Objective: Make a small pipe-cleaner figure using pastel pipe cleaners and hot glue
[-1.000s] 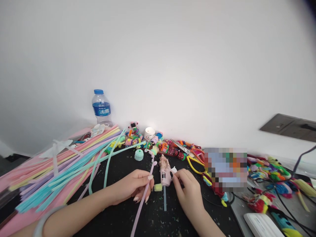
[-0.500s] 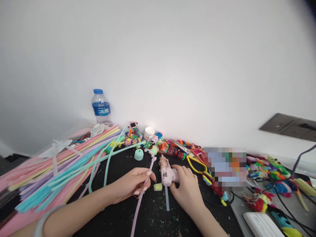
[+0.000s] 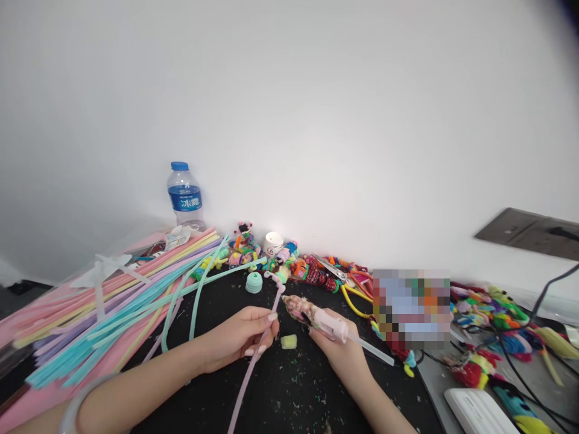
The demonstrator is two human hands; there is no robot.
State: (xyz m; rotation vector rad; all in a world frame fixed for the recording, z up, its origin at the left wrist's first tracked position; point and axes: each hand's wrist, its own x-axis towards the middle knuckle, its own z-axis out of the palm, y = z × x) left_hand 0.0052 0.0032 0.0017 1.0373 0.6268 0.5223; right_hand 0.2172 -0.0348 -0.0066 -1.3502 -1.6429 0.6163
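Note:
My left hand [image 3: 239, 337] is closed round a long lilac pipe cleaner [image 3: 253, 367] whose curled top end [image 3: 275, 283] rises above the fingers. My right hand [image 3: 337, 349] grips a pink hot glue gun [image 3: 316, 316], lifted off the black table [image 3: 289, 392], its crusted nozzle pointing left toward the pipe cleaner's top. A clear glue stick [image 3: 373, 349] juts from the gun's back to the right. A small yellow fuzzy piece [image 3: 288, 342] lies on the table between my hands.
A big bundle of pastel pipe cleaners [image 3: 113, 301] lies at the left. A water bottle [image 3: 184, 196], a white cup [image 3: 272, 243], a mint coil [image 3: 254, 282], scissors [image 3: 335, 271] and colourful pipe-cleaner figures [image 3: 493, 313] line the wall. Cables [image 3: 520, 355] cross the right.
My right hand closed round the glue gun, lifted it off the table and swung its nozzle left toward the pipe cleaner. My left hand stayed put, holding the pipe cleaner.

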